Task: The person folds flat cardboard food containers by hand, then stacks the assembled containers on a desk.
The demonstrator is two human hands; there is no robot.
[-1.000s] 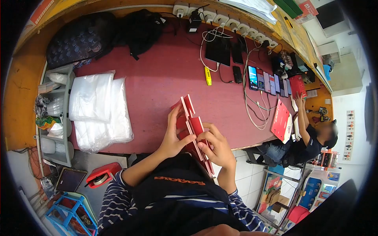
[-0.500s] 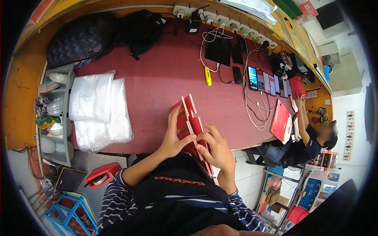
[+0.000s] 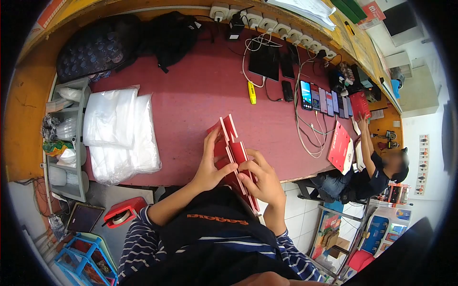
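Several flat red pieces with pale edges [image 3: 240, 155] stand on edge in a bundle between my hands, over the front edge of the red table [image 3: 186, 114]. My left hand [image 3: 210, 164] grips the bundle from the left, its fingers partly hidden behind it. On the right side, my right hand [image 3: 262, 181] holds the same bundle with bent fingers, its thumb tip near my left thumb. The pieces are staggered, some reaching farther forward than others. Their lower end is close to my dark apron.
Clear plastic bags [image 3: 119, 138] lie at the left beside a grey rack [image 3: 78, 138]. A yellow marker [image 3: 252, 93], a tablet [image 3: 264, 62], cables and a row of phones [image 3: 329, 101] are farther back. A co-worker [image 3: 377, 169] sits at the right, reaching toward a red box [image 3: 360, 104].
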